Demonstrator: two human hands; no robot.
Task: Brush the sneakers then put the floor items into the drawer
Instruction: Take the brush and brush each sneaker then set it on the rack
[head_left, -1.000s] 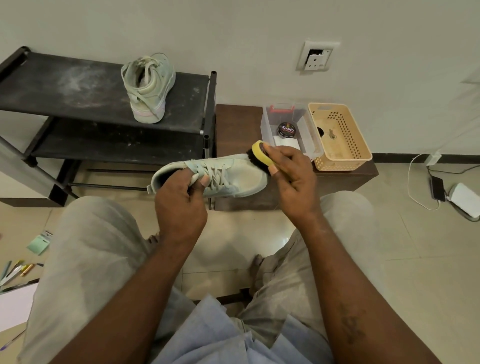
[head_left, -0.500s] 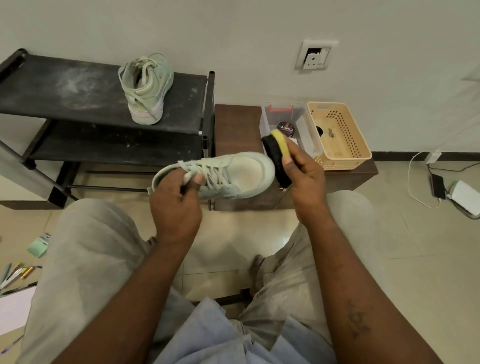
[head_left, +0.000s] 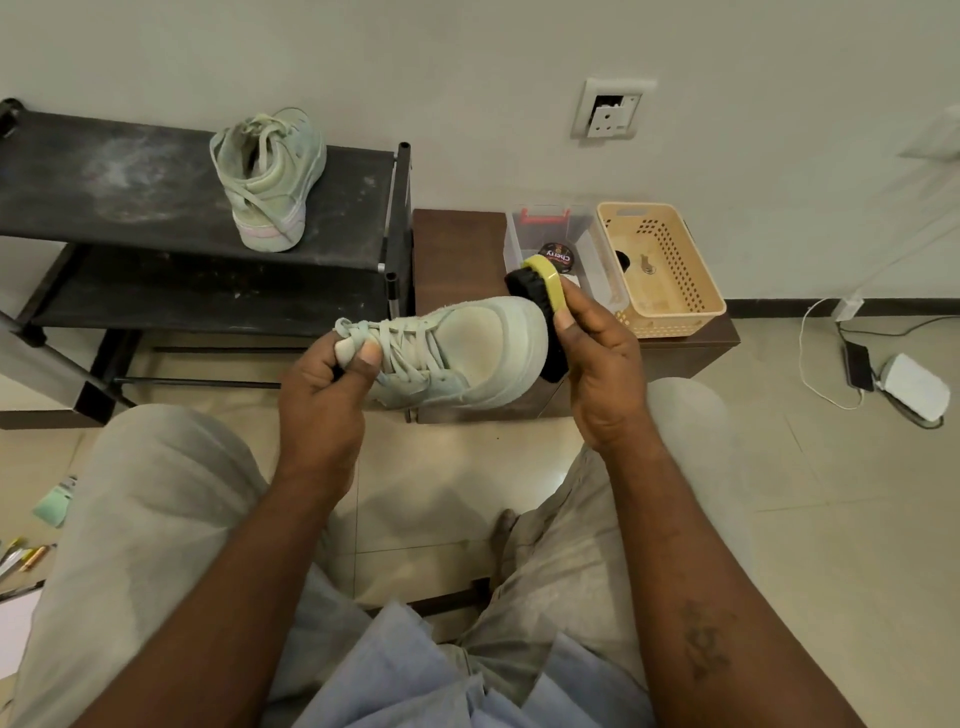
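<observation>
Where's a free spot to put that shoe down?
Bare: the rack's top shelf left of the other sneaker, the cabinet top between rack and clear box, the floor tiles between the knees. Crowded: box and basket on the cabinet's right, pens on the floor far left.

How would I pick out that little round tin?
Find the low brown cabinet against the wall, right of the black shoe rack. On it stand a clear plastic box and a beige basket. The tin lies in the clear box, round and black with printed lettering.
</observation>
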